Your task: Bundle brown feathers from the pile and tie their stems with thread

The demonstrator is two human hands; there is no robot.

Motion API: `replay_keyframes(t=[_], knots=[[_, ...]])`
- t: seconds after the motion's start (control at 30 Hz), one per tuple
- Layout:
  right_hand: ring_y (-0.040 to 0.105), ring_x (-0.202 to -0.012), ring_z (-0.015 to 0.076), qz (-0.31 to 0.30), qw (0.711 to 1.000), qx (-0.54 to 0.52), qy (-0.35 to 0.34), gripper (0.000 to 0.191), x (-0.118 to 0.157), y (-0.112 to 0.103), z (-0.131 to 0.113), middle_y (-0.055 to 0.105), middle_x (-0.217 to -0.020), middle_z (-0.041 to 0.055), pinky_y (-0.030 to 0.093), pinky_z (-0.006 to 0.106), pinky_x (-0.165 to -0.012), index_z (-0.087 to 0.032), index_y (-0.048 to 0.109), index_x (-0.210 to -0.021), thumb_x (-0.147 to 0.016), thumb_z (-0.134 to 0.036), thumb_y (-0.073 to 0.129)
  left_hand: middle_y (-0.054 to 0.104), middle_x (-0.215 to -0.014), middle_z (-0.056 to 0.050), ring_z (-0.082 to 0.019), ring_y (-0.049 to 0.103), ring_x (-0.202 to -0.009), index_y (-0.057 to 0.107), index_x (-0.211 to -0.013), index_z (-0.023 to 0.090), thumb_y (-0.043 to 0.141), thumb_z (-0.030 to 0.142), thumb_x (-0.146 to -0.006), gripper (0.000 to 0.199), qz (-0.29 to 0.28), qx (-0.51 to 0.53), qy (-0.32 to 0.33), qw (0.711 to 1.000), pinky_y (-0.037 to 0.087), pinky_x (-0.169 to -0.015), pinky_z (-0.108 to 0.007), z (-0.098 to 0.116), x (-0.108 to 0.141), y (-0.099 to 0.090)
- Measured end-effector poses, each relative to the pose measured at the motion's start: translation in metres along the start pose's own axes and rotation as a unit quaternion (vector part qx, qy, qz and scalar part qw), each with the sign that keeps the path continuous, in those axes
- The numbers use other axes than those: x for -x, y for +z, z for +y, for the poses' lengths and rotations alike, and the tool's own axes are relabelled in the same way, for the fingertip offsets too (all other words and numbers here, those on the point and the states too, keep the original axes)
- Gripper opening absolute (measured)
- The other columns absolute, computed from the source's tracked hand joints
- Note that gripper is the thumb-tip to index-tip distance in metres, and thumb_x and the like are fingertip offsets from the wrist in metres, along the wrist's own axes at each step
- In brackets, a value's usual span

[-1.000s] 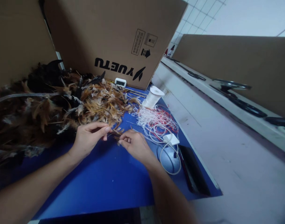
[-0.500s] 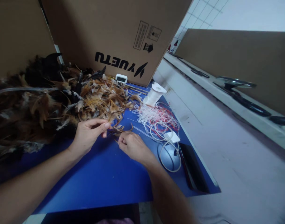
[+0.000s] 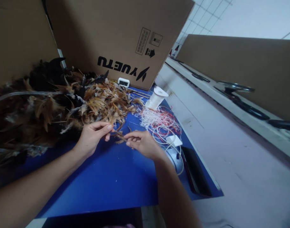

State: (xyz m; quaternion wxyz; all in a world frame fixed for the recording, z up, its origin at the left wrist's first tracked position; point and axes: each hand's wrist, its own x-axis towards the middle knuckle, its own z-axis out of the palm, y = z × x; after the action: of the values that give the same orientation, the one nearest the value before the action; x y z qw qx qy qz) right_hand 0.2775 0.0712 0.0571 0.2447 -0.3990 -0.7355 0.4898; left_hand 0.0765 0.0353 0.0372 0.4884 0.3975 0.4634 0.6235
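Thin brown feathers [image 3: 119, 136] stretch between my two hands, just above the blue tabletop [image 3: 104, 180]. My left hand [image 3: 91, 136] pinches their left end between thumb and forefinger. On the other side, my right hand [image 3: 143, 142] is closed with its fingertips on the right end of the feathers. A large heap of brown, black and white feathers [image 3: 104, 101] lies behind and left of my left hand. To the right of my right hand is a tangle of white and red string [image 3: 154, 118].
A white spool [image 3: 156, 97] stands by a big cardboard box [image 3: 121, 31], near a small white digital display [image 3: 123, 82]. A white charger [image 3: 174, 140] with its cable and a dark phone-like device [image 3: 197, 172] lie at the table's right edge.
My right hand has turned and lifted slightly, its fingers now reaching out to the feathers instead of being curled. My left hand keeps its pinch, almost in place.
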Motion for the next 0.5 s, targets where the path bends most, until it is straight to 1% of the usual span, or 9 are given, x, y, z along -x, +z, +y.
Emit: replay_keyframes(t=[0.07, 0.13, 0.2, 0.27, 0.37, 0.43, 0.5], knots=[[0.057, -0.061, 0.0098, -0.005, 0.997, 0.067, -0.041, 0.014, 0.002, -0.002, -0.002, 0.065, -0.079, 0.0014, 0.046, 0.024, -0.059, -0.018, 0.071, -0.087, -0.076, -0.017, 0.063, 0.068, -0.066, -0.002, -0.006, 0.050, -0.044, 0.071, -0.072, 0.015, 0.075, 0.028, -0.070, 0.014, -0.021, 0.005, -0.014, 1.000, 0.042, -0.047, -0.021, 0.000, 0.001, 0.001], [0.059, -0.069, 0.0114, -0.017, 0.990, 0.115, -0.078, 0.014, 0.004, -0.004, -0.005, 0.065, -0.083, 0.0020, 0.046, 0.025, -0.065, -0.020, 0.071, -0.084, -0.078, -0.014, 0.060, 0.068, -0.069, -0.002, -0.006, 0.051, -0.043, 0.070, -0.072, 0.015, 0.075, 0.028, -0.070, 0.015, -0.041, 0.011, -0.029, 0.999, 0.043, -0.046, -0.021, 0.001, 0.002, 0.002], [0.059, -0.074, 0.0126, -0.016, 0.984, 0.152, -0.087, 0.016, 0.006, -0.006, -0.009, 0.066, -0.083, 0.0020, 0.045, 0.026, -0.069, -0.020, 0.070, -0.082, -0.079, -0.011, 0.058, 0.069, -0.072, -0.003, -0.006, 0.051, -0.042, 0.070, -0.073, 0.014, 0.075, 0.029, -0.070, 0.016, -0.057, 0.018, -0.048, 0.997, 0.043, -0.046, -0.021, 0.002, 0.003, 0.003], [0.058, -0.078, 0.0135, -0.017, 0.983, 0.156, -0.091, 0.015, 0.007, -0.010, -0.012, 0.064, -0.084, 0.0023, 0.045, 0.026, -0.071, -0.020, 0.069, -0.081, -0.078, -0.009, 0.059, 0.069, -0.072, -0.003, -0.006, 0.051, -0.042, 0.070, -0.073, 0.014, 0.076, 0.028, -0.069, 0.016, -0.067, 0.027, -0.067, 0.995, 0.044, -0.046, -0.021, 0.002, 0.003, 0.004], [0.056, -0.082, 0.0148, 0.001, 0.989, 0.102, -0.111, 0.007, 0.008, -0.016, -0.014, 0.061, -0.085, 0.0031, 0.045, 0.027, -0.072, -0.020, 0.069, -0.077, -0.077, -0.015, 0.064, 0.067, -0.067, -0.001, -0.006, 0.052, -0.043, 0.070, -0.074, 0.013, 0.075, 0.028, -0.070, 0.017, -0.076, 0.034, -0.084, 0.993, 0.043, -0.047, -0.020, -0.001, 0.003, 0.004], [0.055, -0.075, 0.0133, 0.021, 0.995, 0.032, -0.092, 0.003, 0.009, -0.018, -0.015, 0.059, -0.080, 0.0025, 0.045, 0.027, -0.068, -0.019, 0.067, -0.077, -0.076, -0.021, 0.066, 0.064, -0.061, 0.000, -0.006, 0.051, -0.044, 0.070, -0.073, 0.013, 0.075, 0.029, -0.071, 0.017, -0.085, 0.037, -0.092, 0.991, 0.043, -0.047, -0.019, -0.003, 0.003, 0.003], [0.052, -0.064, 0.0103, 0.034, 0.996, -0.061, -0.052, 0.008, 0.009, -0.017, -0.016, 0.058, -0.072, 0.0001, 0.044, 0.025, -0.060, -0.018, 0.064, -0.077, -0.075, -0.025, 0.067, 0.061, -0.055, 0.001, -0.007, 0.051, -0.044, 0.069, -0.072, 0.013, 0.075, 0.029, -0.071, 0.016, -0.098, 0.047, -0.105, 0.988, 0.043, -0.047, -0.019, -0.004, 0.003, 0.004]])
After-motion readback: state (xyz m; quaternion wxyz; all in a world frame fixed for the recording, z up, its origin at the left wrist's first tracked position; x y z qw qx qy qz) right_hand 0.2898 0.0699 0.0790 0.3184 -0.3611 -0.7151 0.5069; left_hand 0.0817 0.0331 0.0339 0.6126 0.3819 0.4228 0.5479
